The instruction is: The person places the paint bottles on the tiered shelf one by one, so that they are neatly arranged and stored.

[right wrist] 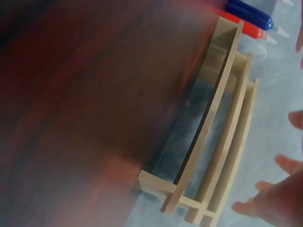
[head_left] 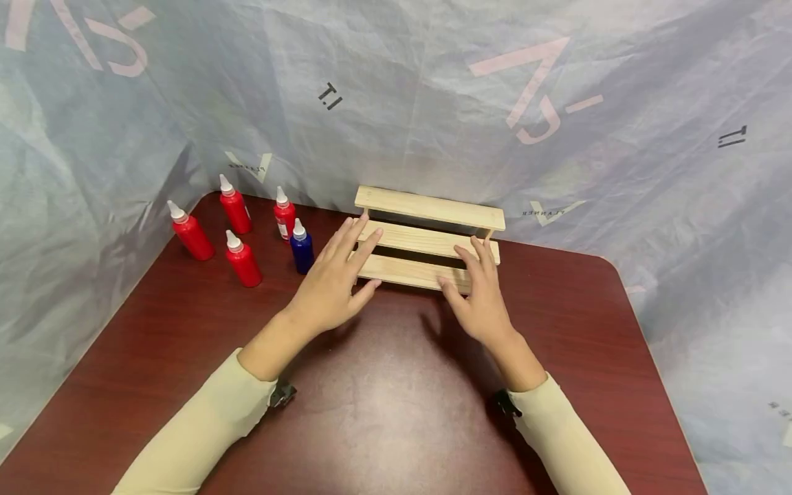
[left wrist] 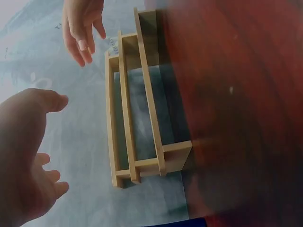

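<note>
A pale wooden three-tier stepped rack (head_left: 430,207) stands at the back of the table against the cloth. My left hand (head_left: 328,289) hovers before the rack's left end, fingers spread and holding nothing. Over by the right end is my right hand (head_left: 484,299), its fingers slightly bent and its grasp bare too. Both wrist views show gaps between the hands and the rack (left wrist: 126,104). A blue bottle (head_left: 302,253) with a white pointed cap is upright just left of my left hand.
Several red bottles with white nozzles stand at the back left, among them one red bottle (head_left: 244,267) nearest the front. Grey printed cloth (head_left: 421,103) hangs behind and beside the dark red table (head_left: 383,412).
</note>
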Motion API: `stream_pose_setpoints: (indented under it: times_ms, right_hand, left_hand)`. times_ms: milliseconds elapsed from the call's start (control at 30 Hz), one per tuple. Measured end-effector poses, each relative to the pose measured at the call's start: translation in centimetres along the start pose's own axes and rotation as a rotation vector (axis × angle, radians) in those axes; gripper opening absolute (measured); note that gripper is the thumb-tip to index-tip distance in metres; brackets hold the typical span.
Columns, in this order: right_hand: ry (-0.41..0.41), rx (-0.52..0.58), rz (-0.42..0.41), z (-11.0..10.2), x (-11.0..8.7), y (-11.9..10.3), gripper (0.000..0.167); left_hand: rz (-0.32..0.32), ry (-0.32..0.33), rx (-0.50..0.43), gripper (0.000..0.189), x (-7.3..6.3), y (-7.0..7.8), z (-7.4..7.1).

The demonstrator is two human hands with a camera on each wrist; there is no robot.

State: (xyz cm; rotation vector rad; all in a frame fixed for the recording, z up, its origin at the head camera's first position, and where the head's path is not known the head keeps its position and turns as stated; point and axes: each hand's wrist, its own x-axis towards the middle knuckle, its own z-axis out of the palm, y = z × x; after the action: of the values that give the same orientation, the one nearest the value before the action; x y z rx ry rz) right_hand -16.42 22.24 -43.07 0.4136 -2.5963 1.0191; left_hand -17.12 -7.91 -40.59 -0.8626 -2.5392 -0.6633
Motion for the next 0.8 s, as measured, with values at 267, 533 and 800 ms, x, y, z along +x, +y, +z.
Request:
stream_pose_setpoints:
  times_ms: [267,533,800]
  right_hand:
    - [0.240,0.211,0.166,0.4,1.5,1.6,0.046]
    - [0.409,0.368,0.343,1.3,3.4,3.1,0.049]
    - [0.516,0.578,0.528,1.7,5.0,4.6,0.054]
  left_hand:
    - [-0.095,0.119,0.025,0.079,0.4,-0.8,-0.9]
    - [-0.297,0.120,-0.031,0.083,0.3,-1.6,-1.9]
    - [-0.410,0.091,-0.115,0.086,-0.2,-3.0,-2.8]
